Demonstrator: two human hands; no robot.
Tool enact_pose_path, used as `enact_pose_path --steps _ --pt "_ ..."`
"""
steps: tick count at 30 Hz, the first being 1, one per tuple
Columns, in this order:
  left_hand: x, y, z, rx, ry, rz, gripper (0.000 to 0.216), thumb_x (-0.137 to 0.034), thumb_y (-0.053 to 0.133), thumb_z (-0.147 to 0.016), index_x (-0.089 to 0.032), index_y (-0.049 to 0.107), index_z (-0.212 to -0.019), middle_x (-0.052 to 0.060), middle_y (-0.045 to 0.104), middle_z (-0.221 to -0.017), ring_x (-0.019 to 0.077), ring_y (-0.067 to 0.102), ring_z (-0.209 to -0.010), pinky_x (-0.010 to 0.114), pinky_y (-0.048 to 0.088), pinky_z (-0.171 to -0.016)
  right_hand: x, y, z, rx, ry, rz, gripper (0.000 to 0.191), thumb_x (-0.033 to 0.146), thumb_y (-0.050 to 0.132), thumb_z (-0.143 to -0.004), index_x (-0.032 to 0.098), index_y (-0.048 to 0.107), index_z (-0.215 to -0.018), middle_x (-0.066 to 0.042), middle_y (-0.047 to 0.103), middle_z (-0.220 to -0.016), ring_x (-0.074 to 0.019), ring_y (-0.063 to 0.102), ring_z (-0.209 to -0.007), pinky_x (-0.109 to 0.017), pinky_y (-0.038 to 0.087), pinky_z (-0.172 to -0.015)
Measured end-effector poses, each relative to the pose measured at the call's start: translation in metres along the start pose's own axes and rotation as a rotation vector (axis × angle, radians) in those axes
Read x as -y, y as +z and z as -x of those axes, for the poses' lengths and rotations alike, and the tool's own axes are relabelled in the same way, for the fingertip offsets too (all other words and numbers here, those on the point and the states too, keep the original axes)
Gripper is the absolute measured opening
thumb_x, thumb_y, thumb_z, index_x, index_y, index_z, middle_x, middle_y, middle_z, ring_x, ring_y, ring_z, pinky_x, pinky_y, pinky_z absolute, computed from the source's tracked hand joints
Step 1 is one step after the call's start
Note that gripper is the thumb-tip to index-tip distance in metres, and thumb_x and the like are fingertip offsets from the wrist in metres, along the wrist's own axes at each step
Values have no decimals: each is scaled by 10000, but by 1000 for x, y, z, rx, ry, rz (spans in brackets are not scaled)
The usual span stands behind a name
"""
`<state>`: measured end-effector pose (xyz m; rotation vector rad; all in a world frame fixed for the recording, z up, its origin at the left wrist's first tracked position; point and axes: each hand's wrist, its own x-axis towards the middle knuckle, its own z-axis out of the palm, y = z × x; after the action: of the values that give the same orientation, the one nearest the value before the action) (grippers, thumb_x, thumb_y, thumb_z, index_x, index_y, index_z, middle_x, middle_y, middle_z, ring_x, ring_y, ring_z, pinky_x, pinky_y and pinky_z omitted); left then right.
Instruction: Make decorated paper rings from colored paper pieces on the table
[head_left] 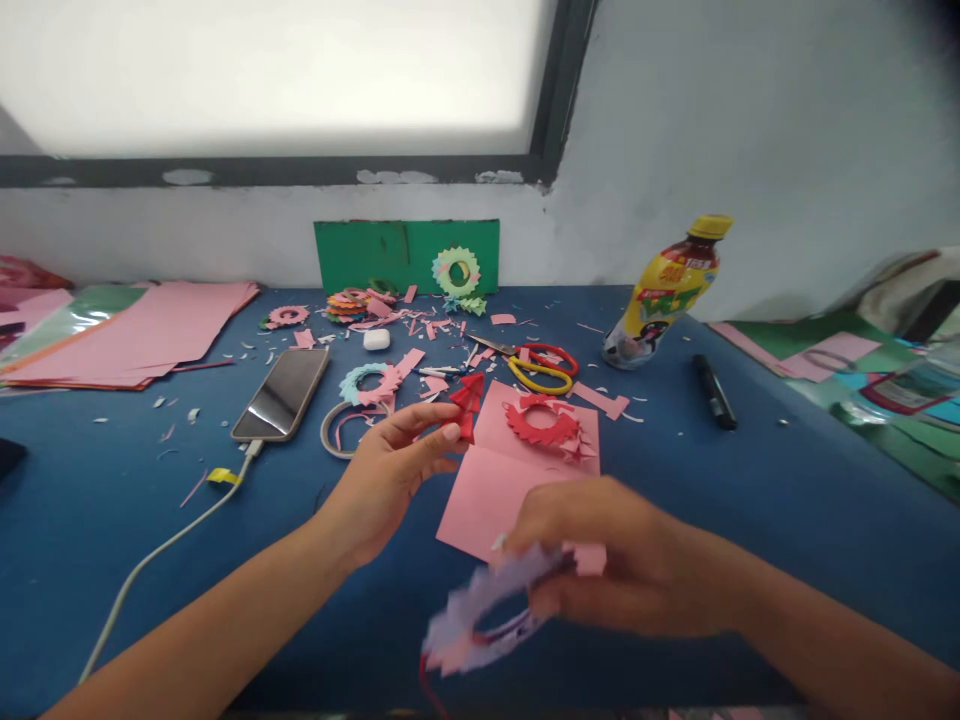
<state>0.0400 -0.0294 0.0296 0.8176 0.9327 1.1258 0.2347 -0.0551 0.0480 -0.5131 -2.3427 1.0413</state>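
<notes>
Left hand (405, 455): 1 red folded paper (470, 392); right hand (604, 555): 1 lavender ring (459, 618)

On the counter (67, 530), a phone (283, 395) lies left of the scissors (541, 370), a bottle (664, 300) right; before the scissors, a paper ring (541, 434) rests on a folded sheet (487, 490).

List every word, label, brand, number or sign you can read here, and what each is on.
Nothing can be quoted with certainty.
Yellow-capped bottle: large printed characters on its label, too blurred to read.
Clear plastic item at the right edge: reddish label, too blurred to read.
Lavender paper ring in the right hand: dark marks, too blurred to identify.
</notes>
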Motion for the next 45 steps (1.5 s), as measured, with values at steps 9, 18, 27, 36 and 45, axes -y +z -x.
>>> enact_pose_path --steps 9,18,27,36,45 --pt "3 0 2 41 19 -174 186 -259 721 -676 -167 636 -813 -6 626 -747 71 558 -635 145 418 -528 -7 -20 4 -642 155 -25 108 277 629 -775 254 594 -875 39 548 -648 -60 471 -475 -148 394 -403" --pt "21 7 8 249 -33 -53 156 -279 718 -680 -189 667 -796 -4 630 -773 101 592 -680 189 462 -594 -14 -20 3 -771 160 -201 113 318 637 -767 276 609 -867 50 539 -610 -69 489 -479 -175 418 -421" --pt "20 8 10 307 -3 -11 150 -316 613 -787 -198 676 -856 26 636 -864 120 590 -755 211 486 -640 -24 -28 2 -850 188 -134 122 308 638 -764 274 621 -880 53 515 -572 -82 497 -490 -201 425 -443" --pt "19 8 9 284 114 -93 108 -277 672 -732 -197 686 -805 9 607 -877 92 567 -697 195 479 -616 -28 -34 2 -916 204 -116 131 324 628 -766 272 618 -886 53 534 -591 -87 469 -476 -218 398 -443" --pt "19 8 8 244 150 -101 63 -231 670 -727 -179 670 -762 10 590 -849 81 548 -669 179 472 -578 -29 -39 3 -970 184 -78 134 337 634 -758 261 619 -867 58 517 -597 -80 451 -482 -227 384 -466"
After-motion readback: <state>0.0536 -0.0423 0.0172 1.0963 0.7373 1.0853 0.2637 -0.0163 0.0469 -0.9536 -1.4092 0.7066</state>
